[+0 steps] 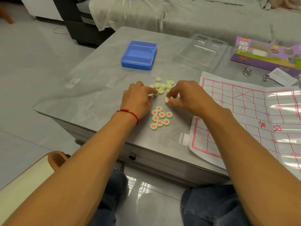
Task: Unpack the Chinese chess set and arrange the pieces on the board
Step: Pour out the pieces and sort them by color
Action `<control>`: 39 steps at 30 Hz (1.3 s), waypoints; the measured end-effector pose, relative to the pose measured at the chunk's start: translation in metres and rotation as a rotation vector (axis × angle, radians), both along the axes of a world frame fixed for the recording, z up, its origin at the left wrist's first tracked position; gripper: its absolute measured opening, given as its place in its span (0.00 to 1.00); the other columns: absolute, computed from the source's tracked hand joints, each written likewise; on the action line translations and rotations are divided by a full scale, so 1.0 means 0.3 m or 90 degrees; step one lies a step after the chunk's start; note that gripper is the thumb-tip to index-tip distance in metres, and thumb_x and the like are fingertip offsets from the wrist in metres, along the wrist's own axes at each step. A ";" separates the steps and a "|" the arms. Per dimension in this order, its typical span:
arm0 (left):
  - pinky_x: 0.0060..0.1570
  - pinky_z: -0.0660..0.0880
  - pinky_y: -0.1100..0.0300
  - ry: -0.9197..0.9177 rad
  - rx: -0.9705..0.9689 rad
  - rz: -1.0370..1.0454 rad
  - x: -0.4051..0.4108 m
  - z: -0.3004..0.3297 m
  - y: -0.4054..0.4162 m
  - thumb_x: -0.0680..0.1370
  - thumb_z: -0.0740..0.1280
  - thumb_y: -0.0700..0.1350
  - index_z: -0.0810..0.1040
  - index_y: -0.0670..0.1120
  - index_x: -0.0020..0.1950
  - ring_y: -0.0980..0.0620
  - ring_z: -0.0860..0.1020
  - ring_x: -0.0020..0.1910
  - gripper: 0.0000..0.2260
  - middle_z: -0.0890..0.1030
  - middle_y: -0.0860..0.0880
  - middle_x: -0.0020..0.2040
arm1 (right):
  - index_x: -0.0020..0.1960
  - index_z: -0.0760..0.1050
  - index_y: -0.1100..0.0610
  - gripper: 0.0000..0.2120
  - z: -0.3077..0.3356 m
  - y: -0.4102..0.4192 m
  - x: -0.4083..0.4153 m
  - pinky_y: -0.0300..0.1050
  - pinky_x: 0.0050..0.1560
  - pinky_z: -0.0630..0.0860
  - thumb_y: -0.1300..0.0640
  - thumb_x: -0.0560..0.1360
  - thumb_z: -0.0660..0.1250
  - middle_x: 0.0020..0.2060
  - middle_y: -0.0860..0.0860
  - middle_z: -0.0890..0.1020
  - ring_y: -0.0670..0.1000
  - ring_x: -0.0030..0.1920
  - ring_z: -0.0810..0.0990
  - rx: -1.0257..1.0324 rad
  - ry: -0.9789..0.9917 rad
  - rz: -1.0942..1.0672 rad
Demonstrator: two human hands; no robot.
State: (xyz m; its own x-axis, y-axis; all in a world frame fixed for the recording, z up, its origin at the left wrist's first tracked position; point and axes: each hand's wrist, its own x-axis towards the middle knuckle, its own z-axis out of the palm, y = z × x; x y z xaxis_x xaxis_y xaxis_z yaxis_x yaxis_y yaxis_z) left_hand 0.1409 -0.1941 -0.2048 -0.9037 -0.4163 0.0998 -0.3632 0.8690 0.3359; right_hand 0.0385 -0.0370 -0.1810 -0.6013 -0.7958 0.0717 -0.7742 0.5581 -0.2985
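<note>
Grey table fills the middle of the frame, seen from above by a seated person; both bare forearms reach in from the bottom edge

Left hand, red cord bracelet at the wrist, lies palm down just left of centre. Its forefinger is stretched out and touches a piece at the near edge of the loose pile of pieces; nothing is gripped, the other fingers lie loosely bent

Right hand is just right of centre, fingers curled, thumb and forefinger pinching a single piece a red mark shows on it, character unreadable. Narrow grip, held close over the table between the two groups

Loose pile: cream discs, mostly blank side up, one with a dark mark, centre of frame above the hands

Sorted group of red pieces: eight discs, red characters up, touching or nearly so, below the hands, centre of frame

Paper board, red grid, partly unfolded with creases, right side of frame, its near corner overhanging the table edge. No pieces on it

Blue box, open, upper centre. Clear plastic lid to its right. Purple carton at upper right, small metal rings and a paper slip just below it
</note>
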 end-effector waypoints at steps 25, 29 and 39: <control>0.44 0.77 0.61 0.081 0.338 0.124 0.054 0.060 -0.017 0.79 0.69 0.46 0.85 0.46 0.51 0.56 0.79 0.42 0.06 0.83 0.49 0.44 | 0.62 0.80 0.50 0.13 -0.031 -0.047 0.001 0.45 0.53 0.76 0.52 0.78 0.68 0.54 0.50 0.82 0.49 0.50 0.77 -0.096 0.008 -0.078; 0.46 0.77 0.60 0.098 0.313 0.134 0.058 0.052 -0.011 0.79 0.69 0.46 0.85 0.46 0.51 0.54 0.80 0.45 0.06 0.83 0.49 0.45 | 0.66 0.77 0.49 0.16 -0.087 -0.091 0.009 0.51 0.56 0.74 0.48 0.79 0.67 0.57 0.52 0.80 0.53 0.57 0.74 -0.079 0.102 -0.066; 0.49 0.78 0.58 0.086 0.301 0.134 0.048 0.056 -0.018 0.79 0.69 0.46 0.84 0.46 0.52 0.52 0.79 0.46 0.06 0.82 0.48 0.47 | 0.56 0.82 0.55 0.12 -0.090 -0.108 -0.002 0.53 0.49 0.75 0.49 0.80 0.65 0.48 0.54 0.82 0.54 0.48 0.75 -0.040 0.164 -0.038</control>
State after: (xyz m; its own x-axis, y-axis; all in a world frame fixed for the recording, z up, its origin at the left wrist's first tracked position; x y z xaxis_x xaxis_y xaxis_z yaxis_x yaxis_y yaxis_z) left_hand 0.1553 -0.1994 -0.1879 -0.7880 -0.6148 -0.0335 -0.4401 0.5244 0.7289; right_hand 0.0378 -0.0695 -0.2081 -0.6031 -0.7480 0.2770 -0.7950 0.5921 -0.1319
